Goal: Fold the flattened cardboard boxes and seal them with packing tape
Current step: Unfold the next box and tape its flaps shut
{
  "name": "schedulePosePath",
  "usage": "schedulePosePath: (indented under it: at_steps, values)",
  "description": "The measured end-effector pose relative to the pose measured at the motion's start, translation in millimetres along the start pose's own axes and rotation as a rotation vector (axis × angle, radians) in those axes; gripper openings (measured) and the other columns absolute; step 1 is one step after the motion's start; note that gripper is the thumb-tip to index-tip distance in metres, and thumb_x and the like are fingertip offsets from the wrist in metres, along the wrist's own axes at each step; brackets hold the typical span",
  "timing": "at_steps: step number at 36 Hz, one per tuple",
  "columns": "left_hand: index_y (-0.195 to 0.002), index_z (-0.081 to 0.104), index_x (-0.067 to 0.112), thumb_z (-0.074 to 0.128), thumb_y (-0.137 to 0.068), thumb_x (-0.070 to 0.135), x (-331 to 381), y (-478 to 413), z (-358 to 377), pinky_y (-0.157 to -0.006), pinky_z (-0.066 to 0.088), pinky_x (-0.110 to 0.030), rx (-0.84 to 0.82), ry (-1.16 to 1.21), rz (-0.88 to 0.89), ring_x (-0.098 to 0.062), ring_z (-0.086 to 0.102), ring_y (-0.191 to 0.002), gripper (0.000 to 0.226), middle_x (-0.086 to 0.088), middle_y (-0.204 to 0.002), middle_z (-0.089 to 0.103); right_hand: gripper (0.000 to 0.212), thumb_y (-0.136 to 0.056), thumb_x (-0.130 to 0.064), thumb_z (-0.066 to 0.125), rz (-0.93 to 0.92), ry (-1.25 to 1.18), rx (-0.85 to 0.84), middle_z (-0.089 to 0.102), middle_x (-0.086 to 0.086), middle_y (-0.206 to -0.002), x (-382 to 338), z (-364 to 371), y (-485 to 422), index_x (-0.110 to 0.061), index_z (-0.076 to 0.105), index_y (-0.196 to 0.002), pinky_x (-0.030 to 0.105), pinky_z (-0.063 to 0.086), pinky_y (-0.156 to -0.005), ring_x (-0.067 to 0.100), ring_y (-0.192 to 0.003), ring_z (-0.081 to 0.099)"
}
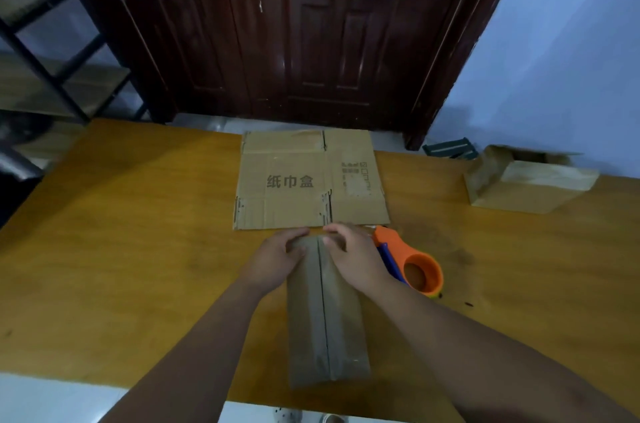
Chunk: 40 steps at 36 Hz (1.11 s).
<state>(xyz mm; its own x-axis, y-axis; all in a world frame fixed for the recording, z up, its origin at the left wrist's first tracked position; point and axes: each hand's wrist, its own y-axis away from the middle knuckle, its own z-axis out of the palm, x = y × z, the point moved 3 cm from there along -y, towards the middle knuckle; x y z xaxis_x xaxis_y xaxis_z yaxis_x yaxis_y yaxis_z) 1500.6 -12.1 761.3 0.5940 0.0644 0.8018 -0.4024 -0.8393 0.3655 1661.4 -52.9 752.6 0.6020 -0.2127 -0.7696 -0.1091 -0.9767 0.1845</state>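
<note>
The long brown folded cardboard box (325,311) lies on the orange-brown wooden table (138,249), its long axis running straight away from the person. Its centre seam lies between the hands. The left hand (277,261) and right hand (355,256) press the two flaps together at the far end, fingers curled on the cardboard. The orange tape dispenser (412,261) lies just beside the right hand, so this hand is nearer to it.

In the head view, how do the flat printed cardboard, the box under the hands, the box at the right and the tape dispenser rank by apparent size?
1. Flat printed cardboard.
2. Box under the hands, nearer the camera, so unsure.
3. Box at the right, farther away.
4. Tape dispenser.
</note>
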Motion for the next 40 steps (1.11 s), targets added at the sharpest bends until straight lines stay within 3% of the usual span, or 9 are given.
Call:
schedulePosePath:
  at_steps: [6,9,13,17,23,29,34,37,40]
  values:
    - [-0.112,0.061,0.031,0.061,-0.091,0.038,-17,5,7,-0.089,0.051,-0.038,0.073,0.272,-0.088,-0.014,0.057,-0.105,0.022,0.003,-0.119,0.059,0.021,-0.093,-0.041,0.056,0.075,-0.054,-0.057,0.057,-0.009,-0.111,6,-2,-1,-0.03,0.059,-0.111,0.026,0.042,-0.089,0.007,-0.104,0.051]
    - [-0.108,0.062,0.035,0.063,-0.088,0.044,-20,3,5,-0.082,0.05,-0.031,0.114,0.232,-0.105,-0.006,0.056,-0.099,0.022,0.009,-0.114,0.057,0.013,-0.091,-0.043,0.058,0.135,-0.123,-0.073,0.059,-0.01,-0.105,6,-3,-1,-0.034,0.059,-0.101,0.029,0.047,-0.087,0.008,-0.1,0.055]
    - [-0.121,0.061,0.024,0.061,-0.083,0.057,-27,2,7,-0.096,0.046,-0.041,0.197,0.104,-0.175,-0.019,0.053,-0.113,0.05,0.002,-0.126,0.054,0.018,-0.088,-0.047,0.061,0.21,-0.185,-0.053,0.056,-0.013,-0.103,7,-2,-1,-0.035,0.058,-0.101,0.028,0.047,-0.083,0.009,-0.099,0.055]
    - [-0.125,0.06,0.022,0.057,-0.082,0.063,-28,11,11,-0.093,0.048,-0.041,0.335,0.038,-0.208,-0.02,0.056,-0.11,0.06,-0.001,-0.125,0.059,0.034,-0.083,-0.053,0.065,0.28,-0.227,0.017,0.052,-0.015,-0.1,6,0,4,-0.033,0.049,-0.106,0.024,0.043,-0.075,0.01,-0.098,0.054]
    - [-0.145,0.033,0.025,0.064,-0.082,0.05,-22,27,20,-0.071,0.046,-0.025,0.342,0.276,-0.187,-0.005,0.055,-0.09,0.075,0.006,-0.122,0.051,0.067,-0.082,-0.05,0.067,0.345,-0.375,0.119,0.049,0.0,-0.129,13,-3,25,-0.029,0.036,-0.138,0.039,0.044,-0.101,0.016,-0.115,0.05]
    - [-0.141,0.032,0.039,0.074,-0.075,0.038,-23,53,26,-0.087,0.051,-0.027,0.171,0.367,-0.071,-0.01,0.052,-0.115,0.079,0.01,-0.139,0.038,0.075,-0.086,-0.024,0.067,0.208,-0.348,0.004,0.034,-0.002,-0.149,8,-5,43,-0.027,0.024,-0.148,0.044,0.032,-0.113,0.017,-0.137,0.033]
    - [-0.13,0.029,0.056,0.073,-0.079,0.037,-11,62,25,-0.113,0.032,-0.037,0.076,-0.069,0.118,-0.014,0.02,-0.141,0.071,0.009,-0.154,0.011,0.081,-0.088,-0.031,0.066,0.182,-0.237,0.001,0.03,-0.002,-0.154,1,-3,37,-0.03,0.015,-0.151,0.041,0.03,-0.114,0.016,-0.14,0.031]
    - [-0.136,0.03,0.057,0.066,-0.076,0.058,-6,62,23,-0.118,0.014,-0.045,0.008,-0.466,0.237,-0.019,-0.009,-0.145,0.07,0.013,-0.155,-0.02,0.084,-0.087,-0.032,0.068,0.144,-0.175,0.001,0.035,0.001,-0.152,-4,-6,24,-0.028,0.014,-0.152,0.038,0.033,-0.112,0.019,-0.137,0.037]
    - [-0.148,0.007,0.048,0.05,-0.069,0.081,-1,58,28,-0.116,-0.006,-0.043,-0.101,-0.77,0.323,-0.018,-0.027,-0.142,0.095,0.01,-0.152,-0.03,0.083,-0.087,-0.032,0.068,0.102,-0.076,0.014,0.039,0.004,-0.15,-11,-9,9,-0.029,0.015,-0.152,0.036,0.035,-0.11,0.021,-0.135,0.039]
